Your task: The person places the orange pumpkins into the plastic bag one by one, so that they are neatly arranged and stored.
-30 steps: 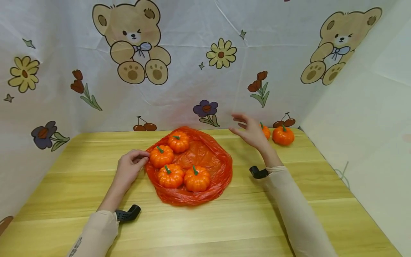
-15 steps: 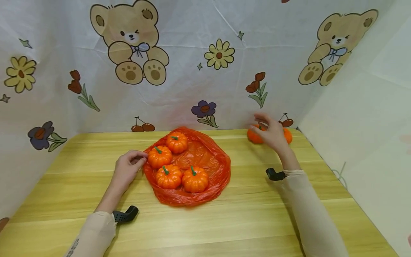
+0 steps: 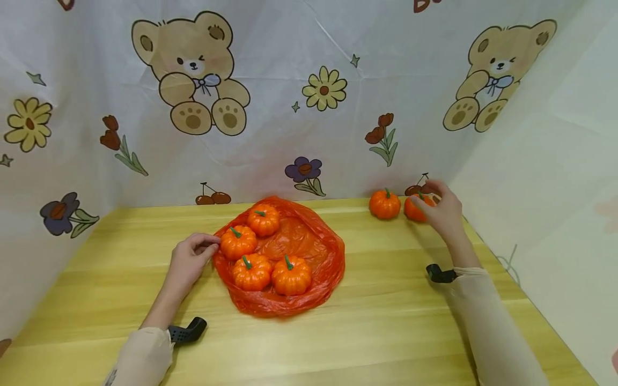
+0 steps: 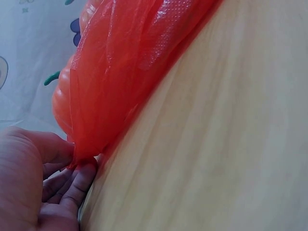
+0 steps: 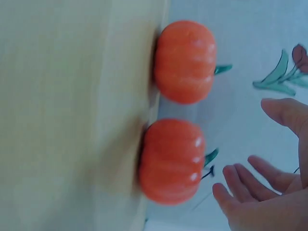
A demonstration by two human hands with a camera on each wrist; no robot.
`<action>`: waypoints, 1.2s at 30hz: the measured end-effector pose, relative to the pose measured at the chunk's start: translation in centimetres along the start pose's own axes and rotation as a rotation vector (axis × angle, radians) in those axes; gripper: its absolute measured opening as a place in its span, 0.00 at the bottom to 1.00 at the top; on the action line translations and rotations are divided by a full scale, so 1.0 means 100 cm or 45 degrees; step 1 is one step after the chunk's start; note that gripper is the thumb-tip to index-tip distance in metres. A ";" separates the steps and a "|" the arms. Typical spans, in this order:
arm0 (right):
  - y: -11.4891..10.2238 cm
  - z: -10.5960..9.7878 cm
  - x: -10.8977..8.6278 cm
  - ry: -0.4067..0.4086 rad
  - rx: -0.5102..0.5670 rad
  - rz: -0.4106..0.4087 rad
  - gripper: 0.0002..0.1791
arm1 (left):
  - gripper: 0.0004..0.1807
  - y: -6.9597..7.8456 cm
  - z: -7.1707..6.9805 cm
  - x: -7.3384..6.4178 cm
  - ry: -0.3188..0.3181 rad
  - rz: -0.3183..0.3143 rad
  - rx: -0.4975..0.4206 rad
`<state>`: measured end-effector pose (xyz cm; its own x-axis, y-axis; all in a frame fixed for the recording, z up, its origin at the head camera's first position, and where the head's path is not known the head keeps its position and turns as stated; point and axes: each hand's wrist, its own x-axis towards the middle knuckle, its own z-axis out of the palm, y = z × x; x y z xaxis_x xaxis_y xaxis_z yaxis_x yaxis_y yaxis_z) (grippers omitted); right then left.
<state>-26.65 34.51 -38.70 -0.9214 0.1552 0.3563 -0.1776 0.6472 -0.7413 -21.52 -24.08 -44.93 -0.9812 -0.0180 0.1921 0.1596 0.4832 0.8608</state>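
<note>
An opened red plastic bag (image 3: 333,262) lies on the table with several small orange pumpkins in it, among them one pumpkin (image 3: 292,275) at its front. My left hand (image 3: 188,260) pinches the bag's left edge between thumb and fingers, as the bag (image 4: 110,82) in the left wrist view shows. Two more pumpkins stand at the back right, side by side: a left pumpkin (image 3: 384,204) and a right pumpkin (image 3: 415,208). Above the right one, my right hand (image 3: 445,212) hovers with fingers and thumb spread, partly covering it. The right wrist view shows a gap between the hand (image 5: 274,192) and the lower pumpkin (image 5: 173,161).
A white cloth (image 3: 270,134) printed with bears and flowers hangs along the table's back edge. To the right stands a pale wall surface (image 3: 569,203). The wooden table (image 3: 289,348) extends in front of the bag.
My right hand has moved right, from beside the bag past the left loose pumpkin to above the right one. The left hand keeps its hold on the bag. The view has tilted slightly.
</note>
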 end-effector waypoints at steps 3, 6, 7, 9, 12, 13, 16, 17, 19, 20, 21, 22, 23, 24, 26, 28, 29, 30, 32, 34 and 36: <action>0.011 -0.004 -0.004 -0.021 -0.038 0.053 0.37 | 0.11 -0.003 0.001 -0.003 -0.003 -0.005 -0.008; 0.018 -0.007 -0.005 -0.055 -0.064 0.086 0.40 | 0.11 -0.004 0.001 -0.003 0.003 0.012 -0.014; 0.019 -0.008 -0.005 -0.066 -0.069 0.092 0.41 | 0.11 -0.003 0.001 -0.003 0.006 0.016 -0.015; 0.021 -0.008 -0.004 -0.087 -0.081 0.102 0.42 | 0.11 -0.003 0.001 -0.002 0.012 0.023 -0.015; 0.026 -0.007 -0.003 -0.122 -0.108 0.113 0.42 | 0.11 -0.001 0.000 -0.002 0.017 0.021 -0.011; 0.027 -0.007 -0.003 -0.133 -0.116 0.117 0.43 | 0.11 -0.001 0.000 -0.002 0.016 0.023 -0.012; 0.032 -0.005 -0.002 -0.169 -0.154 0.117 0.44 | 0.11 -0.001 0.001 -0.002 0.014 0.025 -0.012; 0.033 -0.005 -0.002 -0.178 -0.169 0.112 0.45 | 0.11 -0.001 0.001 -0.002 0.014 0.024 -0.011; 0.035 -0.004 -0.002 -0.191 -0.195 0.103 0.46 | 0.11 -0.001 0.002 -0.002 0.013 0.024 -0.013; 0.035 -0.004 -0.002 -0.196 -0.207 0.095 0.46 | 0.11 -0.001 0.002 -0.002 0.014 0.022 -0.013; 0.035 -0.004 -0.002 -0.205 -0.211 0.092 0.46 | 0.11 -0.001 0.002 -0.002 0.014 0.019 -0.013; 0.036 -0.004 -0.002 -0.208 -0.211 0.089 0.47 | 0.11 0.000 0.002 -0.002 0.013 0.017 -0.013; 0.036 -0.004 -0.002 -0.211 -0.210 0.086 0.47 | 0.11 0.000 0.002 -0.002 0.013 0.016 -0.013; 0.037 -0.004 -0.002 -0.213 -0.199 0.087 0.47 | 0.11 0.000 0.002 -0.002 0.012 0.016 -0.013; 0.038 -0.004 -0.003 -0.218 -0.180 0.094 0.46 | 0.11 0.000 0.002 -0.002 0.014 0.016 -0.010; 0.039 -0.004 -0.003 -0.217 -0.165 0.106 0.45 | 0.11 0.000 0.002 -0.002 0.014 0.016 -0.005; 0.039 -0.004 -0.003 -0.218 -0.160 0.111 0.45 | 0.11 0.001 0.002 -0.001 0.014 0.017 -0.004; 0.040 -0.004 -0.003 -0.222 -0.157 0.115 0.45 | 0.11 0.001 0.001 -0.001 0.014 0.018 -0.002; 0.041 -0.003 -0.003 -0.234 -0.156 0.123 0.45 | 0.11 0.001 0.001 -0.001 0.013 0.018 -0.001; 0.042 -0.003 -0.003 -0.249 -0.151 0.126 0.45 | 0.11 0.000 0.001 -0.001 0.010 0.020 -0.001; 0.043 -0.002 -0.003 -0.265 -0.144 0.130 0.46 | 0.11 0.000 0.001 -0.002 0.010 0.019 0.000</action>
<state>-27.09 37.40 -41.85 -0.9859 0.0748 0.1498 -0.0512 0.7171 -0.6951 -21.37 -24.04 -45.03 -0.9778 -0.0173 0.2086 0.1745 0.4833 0.8579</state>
